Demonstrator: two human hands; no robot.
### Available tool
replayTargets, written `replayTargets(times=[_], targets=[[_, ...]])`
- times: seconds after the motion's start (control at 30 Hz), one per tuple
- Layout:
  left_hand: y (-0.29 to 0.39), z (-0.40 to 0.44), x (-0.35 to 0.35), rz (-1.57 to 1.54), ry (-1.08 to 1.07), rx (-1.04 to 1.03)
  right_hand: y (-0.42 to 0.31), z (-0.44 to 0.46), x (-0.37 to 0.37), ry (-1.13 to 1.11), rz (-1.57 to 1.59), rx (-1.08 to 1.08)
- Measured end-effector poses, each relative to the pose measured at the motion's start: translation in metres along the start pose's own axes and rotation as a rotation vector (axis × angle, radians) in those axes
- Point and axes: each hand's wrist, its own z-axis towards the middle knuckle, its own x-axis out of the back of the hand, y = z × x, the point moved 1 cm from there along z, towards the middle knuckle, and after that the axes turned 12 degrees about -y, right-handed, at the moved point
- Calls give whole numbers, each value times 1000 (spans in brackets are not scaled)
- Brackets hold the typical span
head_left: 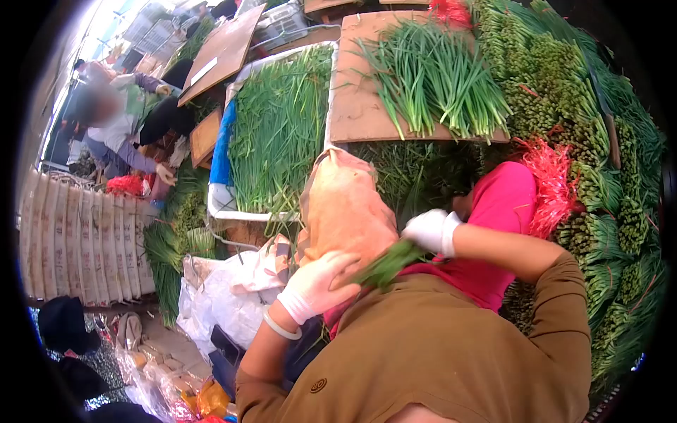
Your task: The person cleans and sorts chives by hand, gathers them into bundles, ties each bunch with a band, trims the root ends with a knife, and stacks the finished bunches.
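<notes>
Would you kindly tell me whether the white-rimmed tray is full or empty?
The white-rimmed tray is not empty: green stalks cover its inside; how deep, I cannot tell.

The right hand is gripping a green bunch, while the left hand is holding its fingers apart beside it. Long green stalks are lying on a brown board.

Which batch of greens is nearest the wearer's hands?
The small bunch between left hand and right hand. Other greens lie farther off: on the board, in the white-rimmed bin, stacked at right.
</notes>
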Motion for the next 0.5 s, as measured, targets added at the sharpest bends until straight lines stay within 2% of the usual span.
replayTargets(times=[0.03,0.07,0.1,0.17,0.23,0.3,0.37,0.43,0.5], targets=[[8,11,12,79,112,-115,27,-9,7,-193,-127,-175],[12,24,23,158,224,-228,39,-28,24,-230,-173,-291],[24,31,20,107,227,-286,15,-73,44,-395,-117,-354],[12,74,47,153,352,-423,41,-69,68,-243,12,-343],[3,124,64,261,426,-432,59,-80,109,121,84,-174],[7,170,79,383,473,-441,85,-71,157,401,62,-214],[12,209,86,490,450,-511,120,-49,189,487,64,-303],[16,240,87,555,492,-466,158,-17,211,637,169,-303],[18,265,91,575,459,-408,187,21,228,624,140,-386]])
